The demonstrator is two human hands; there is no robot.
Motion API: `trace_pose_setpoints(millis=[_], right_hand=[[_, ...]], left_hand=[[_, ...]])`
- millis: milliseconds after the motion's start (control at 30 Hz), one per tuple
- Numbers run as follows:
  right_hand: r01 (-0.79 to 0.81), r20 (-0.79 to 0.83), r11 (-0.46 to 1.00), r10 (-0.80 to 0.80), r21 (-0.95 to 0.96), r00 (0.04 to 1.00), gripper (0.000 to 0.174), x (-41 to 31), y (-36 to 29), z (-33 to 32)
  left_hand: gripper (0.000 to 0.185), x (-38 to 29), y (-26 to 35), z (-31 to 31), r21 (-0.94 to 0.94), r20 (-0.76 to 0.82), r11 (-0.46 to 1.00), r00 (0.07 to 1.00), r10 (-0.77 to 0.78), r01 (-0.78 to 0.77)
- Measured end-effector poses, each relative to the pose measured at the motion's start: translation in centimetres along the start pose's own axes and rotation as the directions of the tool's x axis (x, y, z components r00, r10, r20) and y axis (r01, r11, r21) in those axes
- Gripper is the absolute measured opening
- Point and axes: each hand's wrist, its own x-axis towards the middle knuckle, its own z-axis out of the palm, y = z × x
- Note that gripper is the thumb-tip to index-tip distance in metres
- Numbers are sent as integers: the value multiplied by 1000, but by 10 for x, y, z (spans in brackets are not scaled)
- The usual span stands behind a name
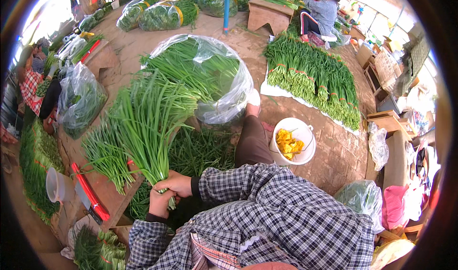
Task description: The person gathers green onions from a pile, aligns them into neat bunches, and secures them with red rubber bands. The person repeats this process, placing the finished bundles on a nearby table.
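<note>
A bunch of long green leafy stalks, which look like garlic chives point(154, 127), fans up and away from my two hands. My left hand point(161, 200) closes around the pale stem ends from the near side. My right hand point(178, 185) grips the same stems from the right, its fingers touching those of my left. Left of the bunch, more loose chives point(109, 148) lie on a wooden bench point(123, 195). Beyond, an open clear plastic bag point(229, 109) holds a large heap of chives. A cleaver point(84, 193) lies beside a red strip-like object point(89, 191) on the bench.
A white bucket point(309, 141) with yellow material stands right of my leg. Tied bunches of greens point(315, 73) lie on a white sheet beyond. A translucent plastic container point(59, 186) is at the left. Co-workers sit at far left and upper right. A blue post point(226, 9) rises ahead.
</note>
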Motion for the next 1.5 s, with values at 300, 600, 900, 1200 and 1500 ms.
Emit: trace_pose_setpoints(millis=[300,600,900,1200,1500], right_hand=[[149,74,988,-151,37,986,32,4,-6,1],[201,124,980,-201,11,972,31,-3,-24,8],[318,160,940,-298,-120,941,47,-3,-73,1],[148,114,279,-135,-949,984,52,-10,-44,4],[203,221,-106,-194,-973,956,45,-11,-55,26]], left_hand=[[12,-7,0,-2,-182,86,964,980,-181,194],[13,-15,5,2,-256,109,935,968,-224,245],[40,-9,10,-14,24,261,1000,965,2,-9],[46,6,-7,-24,-589,-49,799,992,112,-119],[48,1,7,-18,-661,-203,670,940,275,-339]])
